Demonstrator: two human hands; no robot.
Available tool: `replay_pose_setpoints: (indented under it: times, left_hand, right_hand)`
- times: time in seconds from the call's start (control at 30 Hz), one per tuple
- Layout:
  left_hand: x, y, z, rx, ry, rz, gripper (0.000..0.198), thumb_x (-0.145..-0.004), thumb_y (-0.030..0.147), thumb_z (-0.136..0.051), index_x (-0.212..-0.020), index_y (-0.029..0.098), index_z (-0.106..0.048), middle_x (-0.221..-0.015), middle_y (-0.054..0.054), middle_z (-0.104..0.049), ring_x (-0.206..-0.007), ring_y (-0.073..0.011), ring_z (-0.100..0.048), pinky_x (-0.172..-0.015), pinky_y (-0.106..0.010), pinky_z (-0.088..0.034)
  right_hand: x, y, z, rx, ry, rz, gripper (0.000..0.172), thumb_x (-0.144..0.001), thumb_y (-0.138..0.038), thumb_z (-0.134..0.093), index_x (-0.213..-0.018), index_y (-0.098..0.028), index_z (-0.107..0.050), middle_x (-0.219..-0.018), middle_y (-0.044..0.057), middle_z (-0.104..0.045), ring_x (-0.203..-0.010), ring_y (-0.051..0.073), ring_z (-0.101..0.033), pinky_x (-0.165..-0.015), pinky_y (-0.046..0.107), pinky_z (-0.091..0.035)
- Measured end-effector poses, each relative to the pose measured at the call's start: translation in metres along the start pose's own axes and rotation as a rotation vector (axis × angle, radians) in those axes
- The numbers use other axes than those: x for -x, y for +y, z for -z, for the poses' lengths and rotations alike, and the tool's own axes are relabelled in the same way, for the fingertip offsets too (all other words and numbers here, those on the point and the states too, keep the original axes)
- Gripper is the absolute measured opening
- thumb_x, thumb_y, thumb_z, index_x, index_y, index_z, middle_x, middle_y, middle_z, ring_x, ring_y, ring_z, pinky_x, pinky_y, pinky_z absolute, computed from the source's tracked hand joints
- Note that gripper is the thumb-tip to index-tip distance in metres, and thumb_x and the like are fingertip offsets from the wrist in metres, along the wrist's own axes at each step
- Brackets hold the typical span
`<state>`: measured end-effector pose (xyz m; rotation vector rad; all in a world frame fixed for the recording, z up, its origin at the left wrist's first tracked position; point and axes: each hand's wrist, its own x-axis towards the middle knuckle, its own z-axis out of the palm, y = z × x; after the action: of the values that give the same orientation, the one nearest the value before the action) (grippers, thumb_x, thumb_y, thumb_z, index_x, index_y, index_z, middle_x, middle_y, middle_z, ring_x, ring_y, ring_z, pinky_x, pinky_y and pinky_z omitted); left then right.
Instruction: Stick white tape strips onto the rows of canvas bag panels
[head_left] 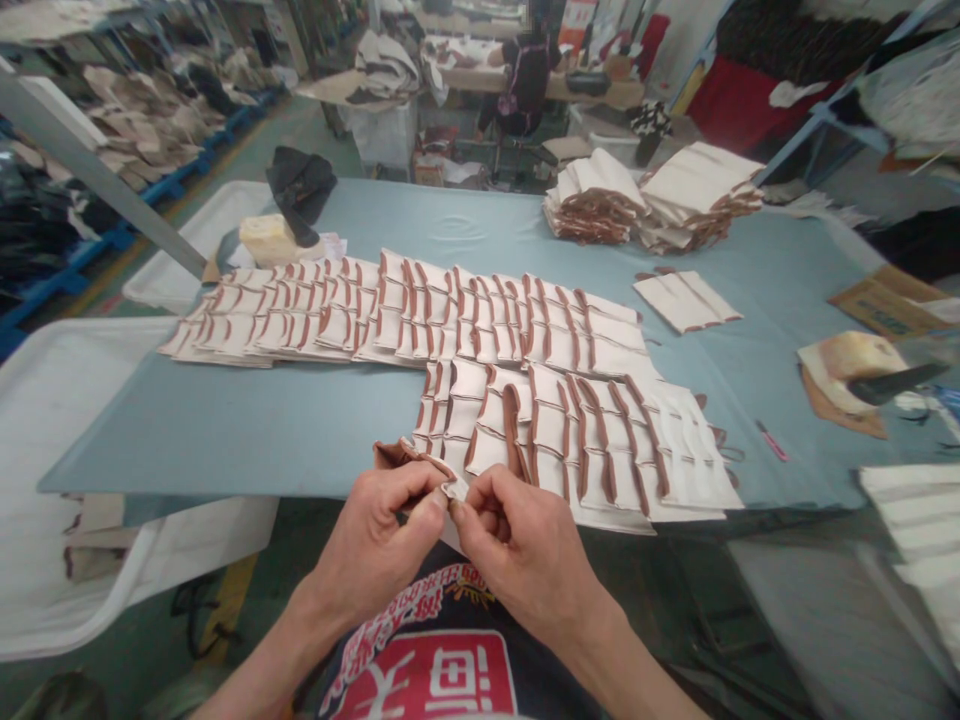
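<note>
My left hand (pixel 394 525) and my right hand (pixel 517 535) meet at the near edge of the table. Both pinch a cream fabric piece with brown edging (pixel 409 455), their fingertips almost touching at its edge. Much of the piece is hidden behind my fingers. Just beyond my hands lies a row of overlapping cream pieces with brown trim (pixel 551 430). Behind it, a longer overlapping row of similar pieces (pixel 360 310) stretches to the left.
The blue-grey table (pixel 240 425) carries stacked cream pieces (pixel 697 190) at the back right. A single piece (pixel 686 300), a pink-handled cutter (pixel 772 440) and a yellowish block (pixel 855 360) lie to the right. A white bin (pixel 45 400) stands at left. A person (pixel 529 80) sits beyond.
</note>
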<state>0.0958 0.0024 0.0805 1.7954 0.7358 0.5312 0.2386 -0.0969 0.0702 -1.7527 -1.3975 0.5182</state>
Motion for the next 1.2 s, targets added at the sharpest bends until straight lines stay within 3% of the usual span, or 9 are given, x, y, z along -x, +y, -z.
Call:
replay_pose_setpoints:
  times: [0.23, 0.47, 0.7, 0.87, 1.03, 1.1, 1.2]
  left_hand:
    - [-0.002, -0.009, -0.016, 0.229, 0.107, 0.082, 0.027, -0.095, 0.032, -0.044, -0.071, 0.021, -0.052, -0.072, 0.003, -0.051, -0.072, -0.0163, -0.047, -0.070, -0.028, -0.040]
    - [0.000, -0.010, -0.019, 0.097, 0.128, 0.058, 0.032, -0.099, 0.036, -0.046, -0.070, 0.022, -0.047, -0.067, 0.005, -0.045, -0.063, -0.0140, -0.040, -0.060, -0.028, -0.035]
    - [-0.005, -0.019, -0.030, 0.617, 0.226, 0.320, 0.031, -0.087, 0.037, -0.057, -0.066, 0.023, -0.040, -0.064, 0.006, -0.038, -0.060, -0.0126, -0.032, -0.057, -0.026, -0.036]
    - [-0.008, -0.014, -0.020, 0.403, 0.266, 0.231, 0.033, -0.088, 0.036, -0.057, -0.062, 0.022, -0.043, -0.060, 0.006, -0.040, -0.058, -0.0118, -0.033, -0.054, -0.025, -0.034]
    - [-0.010, -0.002, -0.009, 0.084, 0.121, 0.155, 0.035, -0.090, 0.036, -0.054, -0.059, 0.020, -0.052, -0.058, 0.003, -0.052, -0.057, -0.0127, -0.045, -0.057, -0.026, -0.038]
    - [-0.010, -0.001, -0.010, 0.031, 0.126, 0.124, 0.036, -0.091, 0.035, -0.052, -0.059, 0.020, -0.052, -0.058, 0.003, -0.051, -0.056, -0.0124, -0.045, -0.056, -0.025, -0.037]
    - [-0.010, -0.003, -0.014, 0.078, 0.175, 0.135, 0.038, -0.094, 0.040, -0.051, -0.062, 0.020, -0.051, -0.059, 0.005, -0.045, -0.055, -0.0113, -0.038, -0.051, -0.024, -0.032]
  right_hand:
    - [-0.006, -0.003, -0.015, 0.248, 0.289, 0.176, 0.023, -0.094, -0.025, -0.056, -0.071, -0.021, -0.055, -0.054, -0.005, -0.055, -0.046, 0.009, -0.053, -0.051, 0.023, -0.033]
    - [-0.005, 0.005, -0.020, 0.277, 0.287, 0.203, 0.032, -0.104, -0.032, -0.049, -0.074, -0.021, -0.056, -0.051, -0.006, -0.054, -0.042, 0.009, -0.052, -0.049, 0.024, -0.034]
    - [-0.006, -0.005, -0.027, 0.300, 0.295, 0.261, 0.030, -0.100, -0.027, -0.053, -0.070, -0.023, -0.052, -0.051, -0.004, -0.056, -0.041, 0.010, -0.049, -0.049, 0.025, -0.035]
    - [-0.016, -0.006, -0.021, 0.253, 0.228, 0.226, 0.024, -0.097, -0.025, -0.055, -0.074, -0.023, -0.053, -0.051, -0.005, -0.055, -0.043, 0.011, -0.050, -0.050, 0.026, -0.033]
    - [-0.015, 0.006, -0.014, 0.201, 0.182, 0.237, 0.021, -0.094, -0.023, -0.055, -0.073, -0.023, -0.052, -0.053, -0.005, -0.053, -0.045, 0.011, -0.047, -0.050, 0.026, -0.030]
    - [-0.013, 0.012, -0.014, 0.075, 0.136, 0.162, 0.020, -0.092, -0.025, -0.057, -0.073, -0.023, -0.051, -0.052, -0.007, -0.048, -0.044, 0.010, -0.044, -0.049, 0.025, -0.030]
    - [-0.012, 0.017, -0.014, -0.181, 0.036, -0.081, 0.020, -0.092, -0.034, -0.058, -0.076, -0.023, -0.052, -0.054, -0.008, -0.049, -0.046, 0.010, -0.046, -0.050, 0.023, -0.036]
